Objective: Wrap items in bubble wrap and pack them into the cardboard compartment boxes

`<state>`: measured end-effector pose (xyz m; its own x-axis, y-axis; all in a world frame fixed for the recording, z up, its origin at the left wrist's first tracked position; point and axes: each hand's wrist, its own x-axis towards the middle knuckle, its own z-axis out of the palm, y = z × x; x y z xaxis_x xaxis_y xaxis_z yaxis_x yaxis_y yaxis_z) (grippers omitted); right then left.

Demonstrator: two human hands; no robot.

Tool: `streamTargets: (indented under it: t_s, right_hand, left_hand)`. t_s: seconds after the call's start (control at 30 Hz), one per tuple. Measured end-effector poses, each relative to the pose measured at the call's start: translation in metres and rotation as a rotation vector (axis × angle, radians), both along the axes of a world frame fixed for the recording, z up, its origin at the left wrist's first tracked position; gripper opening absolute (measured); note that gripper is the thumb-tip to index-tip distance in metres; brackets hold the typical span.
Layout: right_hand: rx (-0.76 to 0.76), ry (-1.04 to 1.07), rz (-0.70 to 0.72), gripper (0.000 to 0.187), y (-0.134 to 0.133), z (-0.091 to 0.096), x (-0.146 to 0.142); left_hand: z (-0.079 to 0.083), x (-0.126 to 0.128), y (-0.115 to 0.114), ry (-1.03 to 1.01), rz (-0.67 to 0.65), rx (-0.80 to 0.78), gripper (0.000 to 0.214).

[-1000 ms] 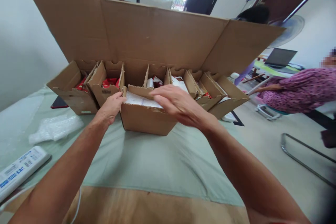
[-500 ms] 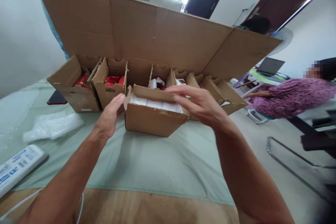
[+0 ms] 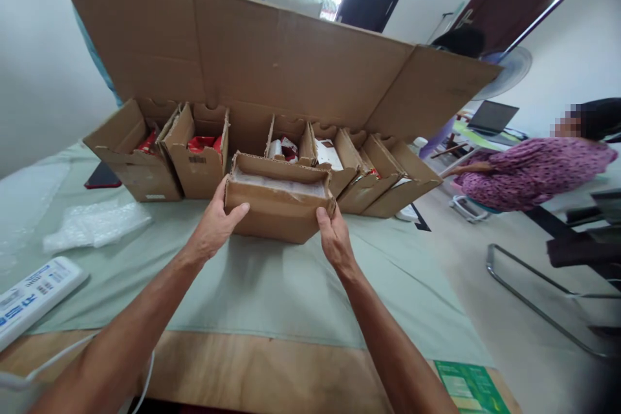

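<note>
An open cardboard box (image 3: 274, 210) stands crosswise in front of a row of similar boxes, a clear-wrapped pale item (image 3: 279, 185) filling its inside. My left hand (image 3: 217, 223) grips its left end, thumb on the front face and fingers round the side. At the right end my right hand (image 3: 334, 233) holds the corner, thumb in front, the other fingers partly hidden behind the edge. Behind it, the row's boxes hold red packets (image 3: 204, 143), a white-and-dark-red item (image 3: 286, 149) and a white item (image 3: 328, 154). A gap shows in the row behind the held box.
A large cardboard panel (image 3: 301, 65) rises behind the row. Bubble wrap (image 3: 97, 226), a dark phone (image 3: 103, 176) and a long white carton (image 3: 36, 297) with blue print lie left on the green cloth (image 3: 291, 297). A person (image 3: 538, 168) in pink sits at the right.
My right hand has come down from above the box and closed on its right end. My left hand has taken hold of the left end.
</note>
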<state>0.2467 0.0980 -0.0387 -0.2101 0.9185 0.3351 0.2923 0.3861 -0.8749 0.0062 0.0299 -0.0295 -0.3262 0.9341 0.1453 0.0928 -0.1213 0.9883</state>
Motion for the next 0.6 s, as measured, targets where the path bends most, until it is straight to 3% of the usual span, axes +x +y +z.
streamTargets:
  t_s: [0.13,0.27,0.33,0.43,0.53,0.6]
  right_hand:
    - [0.023,0.0,-0.061,0.067,-0.055,0.005,0.016]
    - [0.042,-0.032,-0.011,0.063,-0.085,0.024,-0.006]
    - [0.077,-0.044,0.066,0.063,-0.076,0.042,-0.027]
    - [0.14,-0.021,0.103,0.067,-0.05,0.069,-0.041]
    - [0.215,0.017,-0.034,0.066,-0.046,0.081,-0.02]
    - [0.253,0.035,-0.16,0.062,-0.061,0.076,0.005]
  left_hand:
    - [0.006,0.015,-0.057,0.046,0.029,-0.021,0.077]
    - [0.019,-0.002,-0.108,0.082,0.147,-0.071,0.071]
    - [0.034,-0.019,-0.11,0.167,0.21,-0.052,0.066]
    - [0.062,-0.028,-0.089,0.267,0.251,0.098,0.061]
    - [0.075,-0.003,-0.071,0.235,0.163,0.209,0.066]
    - [0.069,0.02,-0.076,0.2,0.099,0.195,0.074]
